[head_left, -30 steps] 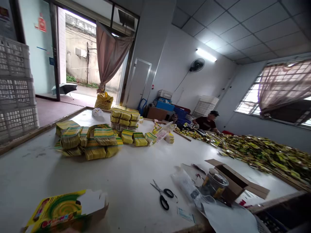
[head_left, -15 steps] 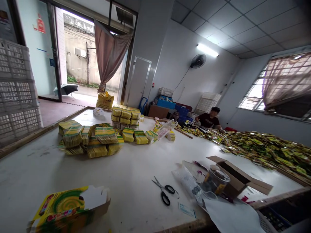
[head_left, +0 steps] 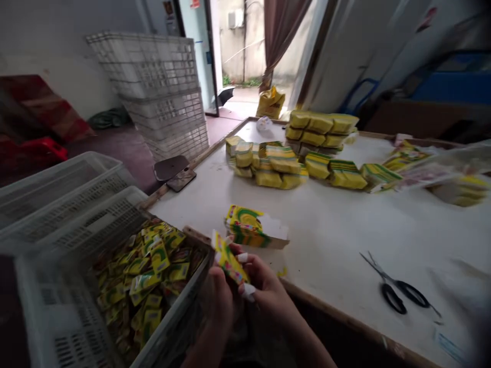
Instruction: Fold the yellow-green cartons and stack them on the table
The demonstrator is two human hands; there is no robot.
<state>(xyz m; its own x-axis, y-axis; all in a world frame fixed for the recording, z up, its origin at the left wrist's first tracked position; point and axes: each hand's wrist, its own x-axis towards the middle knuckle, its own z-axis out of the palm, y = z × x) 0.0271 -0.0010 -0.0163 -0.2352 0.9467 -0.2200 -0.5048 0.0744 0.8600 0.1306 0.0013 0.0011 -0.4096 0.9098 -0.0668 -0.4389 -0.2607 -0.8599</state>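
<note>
Both my hands meet low in the middle of the view, at the table's near edge. My left hand (head_left: 219,301) and my right hand (head_left: 264,286) are closed together on a small yellow and green packet (head_left: 229,260), held between the fingertips. Just beyond it an open yellow and green carton (head_left: 253,232) lies on the white table (head_left: 337,240). To my left stands a white plastic crate (head_left: 126,291) holding several loose packets of the same kind.
Bundles of yellow packets (head_left: 291,158) are piled at the table's far side. Black scissors (head_left: 399,291) lie to the right. Empty white crates (head_left: 161,92) are stacked by the doorway, more crates (head_left: 57,189) sit at my left, and a dark phone (head_left: 174,171) rests on the table corner.
The view has swung down and left, away from the far person and packet heap. My hands, the packet and the crate of packets have come into view.
</note>
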